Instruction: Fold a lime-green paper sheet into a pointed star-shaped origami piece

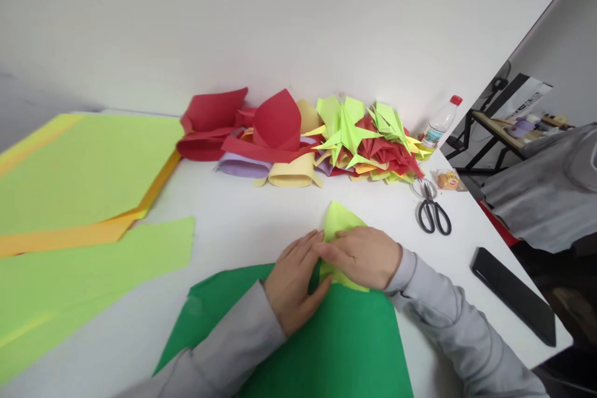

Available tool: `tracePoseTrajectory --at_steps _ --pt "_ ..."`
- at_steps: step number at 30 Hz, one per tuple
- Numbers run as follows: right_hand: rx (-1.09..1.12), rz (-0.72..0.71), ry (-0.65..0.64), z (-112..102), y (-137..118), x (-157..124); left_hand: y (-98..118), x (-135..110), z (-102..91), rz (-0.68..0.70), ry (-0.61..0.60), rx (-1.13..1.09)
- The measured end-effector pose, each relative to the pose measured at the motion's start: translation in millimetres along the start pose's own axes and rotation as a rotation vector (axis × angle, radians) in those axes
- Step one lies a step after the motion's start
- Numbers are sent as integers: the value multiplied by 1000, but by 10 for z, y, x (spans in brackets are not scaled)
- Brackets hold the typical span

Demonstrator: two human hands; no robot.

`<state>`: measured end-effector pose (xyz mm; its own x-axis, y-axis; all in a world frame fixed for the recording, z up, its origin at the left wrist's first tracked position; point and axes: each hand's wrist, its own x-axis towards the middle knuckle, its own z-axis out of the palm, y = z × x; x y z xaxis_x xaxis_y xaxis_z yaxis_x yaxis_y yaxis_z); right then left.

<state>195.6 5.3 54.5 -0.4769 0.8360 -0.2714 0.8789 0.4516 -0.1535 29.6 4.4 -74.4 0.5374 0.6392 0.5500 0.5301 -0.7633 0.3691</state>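
Observation:
A small folded piece of lime-green paper (341, 217) lies on the far edge of a dark green sheet (340, 348). My right hand (366, 256) covers much of it, with bent fingers gripping the paper from the right. My left hand (296, 280) rests flat at the paper's left edge, fingers stretched forward and thumb apart, partly over the green sheet. Between the two hands the fingertips nearly meet. What lies beneath the right palm is hidden.
Folded red paper shapes (278, 121) and lime paper stars (347, 130) are heaped along the wall. Large coloured sheets (88, 168) cover the left side. Scissors (433, 214), a bottle (438, 124), a wrapped snack (448, 180) and a black phone (513, 295) lie or stand to the right.

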Motion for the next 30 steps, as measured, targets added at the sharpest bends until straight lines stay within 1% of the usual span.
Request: tracePoseTrajectory --at_steps 2,5,7,10,12,16,18,20,23,25,27,30 --pt "10 -2 -9 33 40 -14 -24 5 0 2 9 11" --pt "-38 -62 -23 121 65 -58 -48 -3 -19 -1 -7 16" --pt "-101 -97 -33 177 48 -99 -49 -4 -43 12 -32 5" --pt "-160 -114 -49 232 -8 -163 -38 -2 -65 32 -57 5" --pt "-170 -100 -6 258 -43 -199 -28 -16 -52 27 -41 17" --pt "-176 -56 116 309 -91 -239 33 -108 29 -9 62 82" --pt "-183 -34 142 328 -109 -242 107 -167 64 -28 94 116" --pt "-185 -11 146 338 -120 -233 204 -213 78 -49 81 115" --pt "-172 5 124 329 -122 -202 347 -230 62 -51 38 114" --pt "-164 4 87 311 -112 -175 407 -216 44 -57 4 134" --pt "-157 -2 35 291 -93 -148 432 -198 34 -53 -21 158" --pt "-135 -16 -3 270 -40 -119 430 -183 40 -20 -14 199"
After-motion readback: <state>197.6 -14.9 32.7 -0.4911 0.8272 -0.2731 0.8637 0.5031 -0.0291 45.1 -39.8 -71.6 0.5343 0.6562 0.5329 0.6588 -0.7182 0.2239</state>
